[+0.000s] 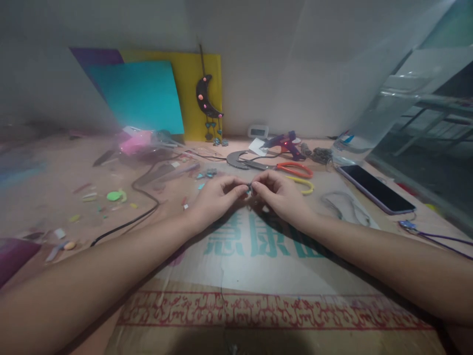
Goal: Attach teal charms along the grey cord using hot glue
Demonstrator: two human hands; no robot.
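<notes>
Both hands meet at the middle of the table, above a white sheet (236,268) with teal printed characters. My left hand (219,198) pinches a small dark piece (250,187) with a bit of blue near it, between thumb and forefinger. The same piece is pinched from the other side by my right hand (279,196). Its exact shape is too small to tell. Just behind my left hand lie small blue-grey pieces (210,172). Orange-handled scissors (295,169) and a yellow handle (305,186) are behind my right hand.
A dark crescent (207,98) with pink dots leans on yellow board (185,93) at the back. Nearby are a grey crescent (236,159), glue gun (284,144) and white device (257,131). A phone (377,189) lies right; a black cable (146,190) and scraps lie left.
</notes>
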